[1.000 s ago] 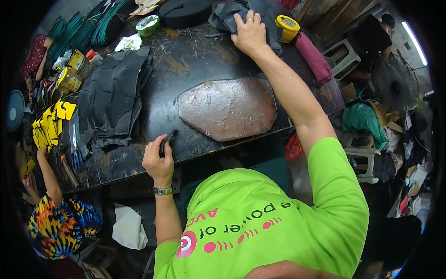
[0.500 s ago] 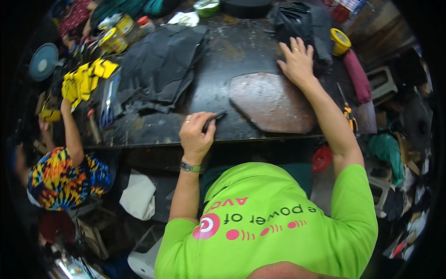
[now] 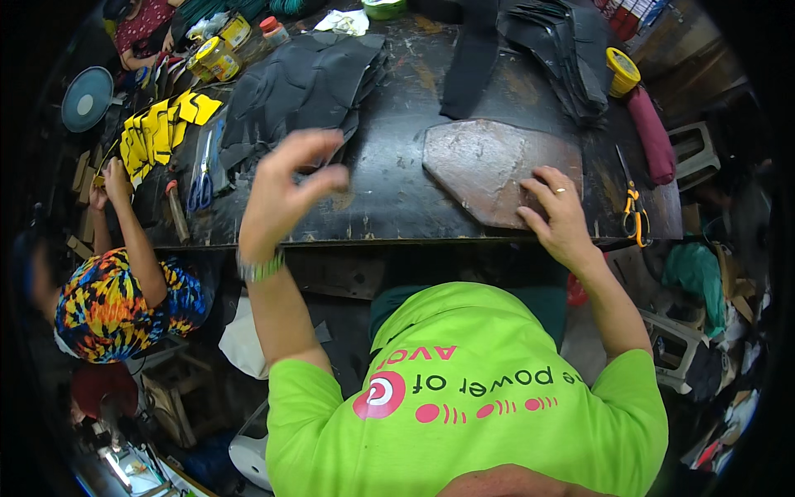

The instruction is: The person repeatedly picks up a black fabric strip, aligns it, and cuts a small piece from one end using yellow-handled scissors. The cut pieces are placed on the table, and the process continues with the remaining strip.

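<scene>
My left hand (image 3: 286,186) is raised above the near edge of the dark worktable (image 3: 389,195). Its fingers are curled apart and nothing shows in it. A pile of dark leather pieces (image 3: 302,83) lies just beyond that hand. My right hand (image 3: 559,215) lies flat, fingers spread, on the near right corner of a brownish stone slab (image 3: 484,157). The slab rests on the table in front of me.
Yellow cut pieces (image 3: 161,128), blue-handled scissors (image 3: 199,186) and a hammer (image 3: 175,209) lie at the table's left. A black strip (image 3: 472,58), a stack of dark pieces (image 3: 567,54), a yellow tape roll (image 3: 621,70) and orange-handled scissors (image 3: 633,207) lie right. A co-worker (image 3: 116,302) sits left.
My right hand drew back from the far dark stack to the slab's near corner. My left hand rose off the table edge and opened; the dark tool it held is no longer seen.
</scene>
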Demonstrator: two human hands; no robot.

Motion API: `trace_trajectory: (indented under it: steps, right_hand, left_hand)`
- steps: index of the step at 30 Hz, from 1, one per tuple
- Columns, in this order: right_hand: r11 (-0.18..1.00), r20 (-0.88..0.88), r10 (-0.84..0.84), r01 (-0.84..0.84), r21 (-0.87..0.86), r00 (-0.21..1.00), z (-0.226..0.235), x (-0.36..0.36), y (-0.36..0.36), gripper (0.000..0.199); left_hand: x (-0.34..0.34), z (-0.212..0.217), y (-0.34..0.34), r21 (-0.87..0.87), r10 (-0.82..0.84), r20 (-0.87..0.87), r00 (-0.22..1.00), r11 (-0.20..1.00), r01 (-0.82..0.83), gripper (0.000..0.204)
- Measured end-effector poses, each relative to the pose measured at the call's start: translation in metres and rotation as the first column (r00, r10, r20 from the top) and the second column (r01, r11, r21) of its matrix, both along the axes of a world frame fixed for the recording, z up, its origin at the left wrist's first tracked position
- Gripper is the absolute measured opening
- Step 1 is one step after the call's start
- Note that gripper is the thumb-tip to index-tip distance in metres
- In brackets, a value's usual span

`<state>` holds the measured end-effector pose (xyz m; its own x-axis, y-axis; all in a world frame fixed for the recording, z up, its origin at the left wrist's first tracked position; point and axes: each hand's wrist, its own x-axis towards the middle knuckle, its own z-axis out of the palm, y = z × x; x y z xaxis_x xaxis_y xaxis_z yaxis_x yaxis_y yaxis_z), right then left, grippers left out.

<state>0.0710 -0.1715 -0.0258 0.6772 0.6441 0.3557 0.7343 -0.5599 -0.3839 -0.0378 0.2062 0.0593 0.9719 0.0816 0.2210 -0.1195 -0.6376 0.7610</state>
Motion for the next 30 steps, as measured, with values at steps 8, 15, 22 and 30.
trace_trajectory:
  steps: [8,15,22,30]
  right_hand:
    - [0.952,-0.014,0.09,-0.082,0.294,0.996,0.027,0.039,0.043,0.037]
    - [0.997,-0.11,-0.042,0.048,0.052,0.993,0.009,0.117,0.146,0.065]
    - [0.88,0.002,-0.32,0.299,-0.368,0.947,-0.021,0.152,0.198,0.064]
    - [0.809,0.134,-0.328,0.352,-0.471,0.935,-0.034,0.166,0.176,0.038]
  left_hand:
    - [0.099,-0.042,-0.023,0.265,0.122,0.45,0.885,0.928,-0.262,0.031]
    - [0.055,-0.118,-0.102,0.328,0.097,0.189,0.977,0.932,-0.156,0.037]
    - [0.053,-0.116,-0.099,0.213,0.065,0.149,0.987,0.972,-0.097,0.038]
    - [0.053,-0.112,-0.1,0.172,0.067,0.168,0.984,0.98,-0.096,0.036]
